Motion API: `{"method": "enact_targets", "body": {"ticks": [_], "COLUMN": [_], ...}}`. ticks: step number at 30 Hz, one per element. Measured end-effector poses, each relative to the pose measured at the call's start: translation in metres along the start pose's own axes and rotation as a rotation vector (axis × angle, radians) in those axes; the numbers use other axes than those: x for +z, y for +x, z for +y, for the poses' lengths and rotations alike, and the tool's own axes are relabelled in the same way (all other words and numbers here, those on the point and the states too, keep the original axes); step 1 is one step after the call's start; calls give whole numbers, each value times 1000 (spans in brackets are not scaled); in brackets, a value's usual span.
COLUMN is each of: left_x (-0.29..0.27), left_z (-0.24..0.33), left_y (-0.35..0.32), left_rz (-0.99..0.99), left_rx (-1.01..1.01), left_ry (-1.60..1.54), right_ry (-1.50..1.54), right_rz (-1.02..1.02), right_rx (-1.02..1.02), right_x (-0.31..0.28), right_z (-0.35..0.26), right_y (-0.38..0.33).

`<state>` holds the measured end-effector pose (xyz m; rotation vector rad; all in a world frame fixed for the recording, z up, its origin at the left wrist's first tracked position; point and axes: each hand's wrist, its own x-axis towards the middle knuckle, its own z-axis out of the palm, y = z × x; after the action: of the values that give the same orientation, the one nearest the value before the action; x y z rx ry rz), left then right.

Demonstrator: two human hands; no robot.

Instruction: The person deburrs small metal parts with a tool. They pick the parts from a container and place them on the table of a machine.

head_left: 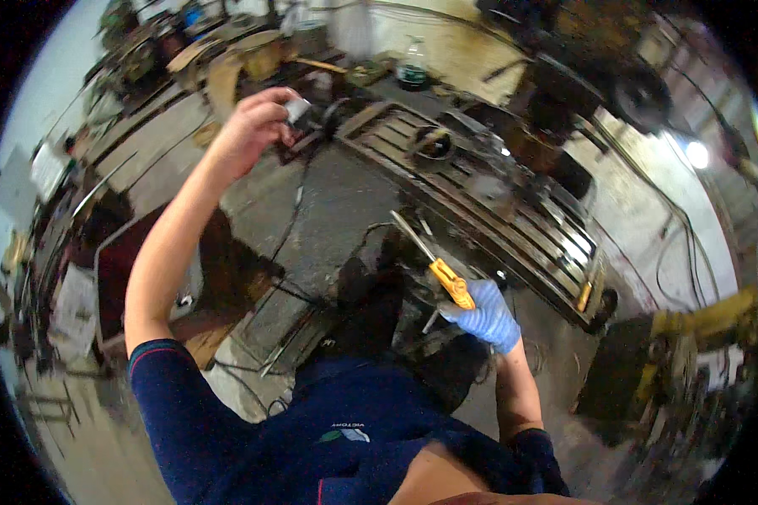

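Observation:
My bare left hand (251,130) is raised at the far left end of the machine table. Its fingers are closed on a small grey metal block (296,110), partly hidden by them. In a blue glove, my right hand (486,320) grips a yellow-handled tool (449,279) with a long thin metal shaft, too blurred to name more exactly. The shaft points up and to the left, short of the front edge of the slotted machine table (446,187). Metal fixtures (488,160) are mounted on that table.
A dark machine head (573,84) hangs over the table's far side. A spray bottle (412,63) stands behind it. To the left is a dark reddish-brown bin or tray (135,273). Cables (295,210) trail over the floor. A yellow-handled object (585,295) lies at the table's right end.

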<state>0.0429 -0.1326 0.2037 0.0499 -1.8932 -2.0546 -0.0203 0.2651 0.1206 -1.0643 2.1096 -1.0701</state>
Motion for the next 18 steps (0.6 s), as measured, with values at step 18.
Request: {"method": "enact_targets", "body": {"ticks": [18], "left_x": [244], "left_z": [-193], "left_y": [120], "left_rz": [-333], "left_rx": [25], "left_ry": [1016], "right_ry": [54], "right_rz": [537], "right_rx": [278], "right_x": [-70], "right_z": [100], "right_y": [-47]}}
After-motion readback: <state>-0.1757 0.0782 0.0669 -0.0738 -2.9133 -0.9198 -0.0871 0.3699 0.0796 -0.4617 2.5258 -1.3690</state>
